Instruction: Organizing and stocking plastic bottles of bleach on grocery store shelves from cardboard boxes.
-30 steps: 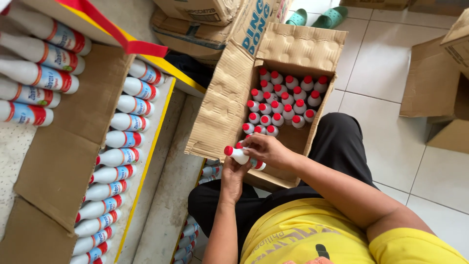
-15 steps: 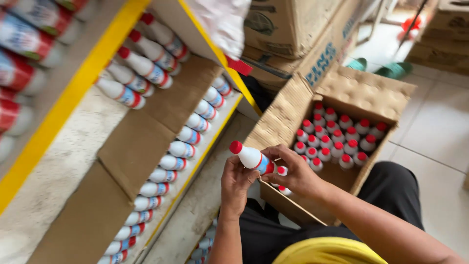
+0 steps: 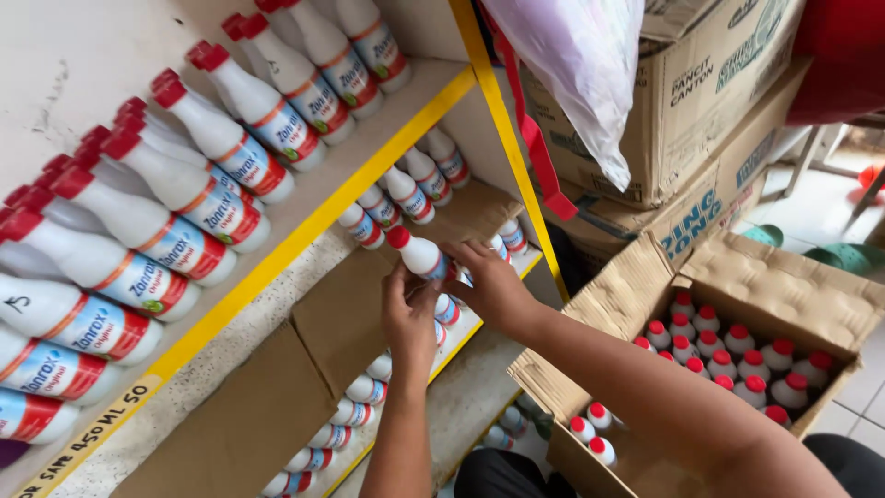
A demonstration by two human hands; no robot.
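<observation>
Both my hands hold one small white bottle with a red cap [image 3: 419, 253] over the lower shelf. My left hand [image 3: 410, 318] grips it from below, and my right hand [image 3: 489, 284] grips its base from the right. The bottle lies tilted, cap pointing up-left. Under it, a brown cardboard liner [image 3: 341, 318] covers the lower shelf, with a row of like bottles [image 3: 406, 195] standing behind. An open cardboard box [image 3: 784, 295] at the right holds several more red-capped bottles [image 3: 728, 350].
The upper shelf carries larger white bottles with red caps [image 3: 175, 194] behind a yellow shelf edge [image 3: 313, 226]. A white plastic bag [image 3: 581, 74] hangs above. Stacked cardboard cartons [image 3: 710, 101] stand behind the open box. Tiled floor shows at far right.
My hands lifted the bottle from in front of the open box up and left to the lower shelf. My view swung toward the shelves.
</observation>
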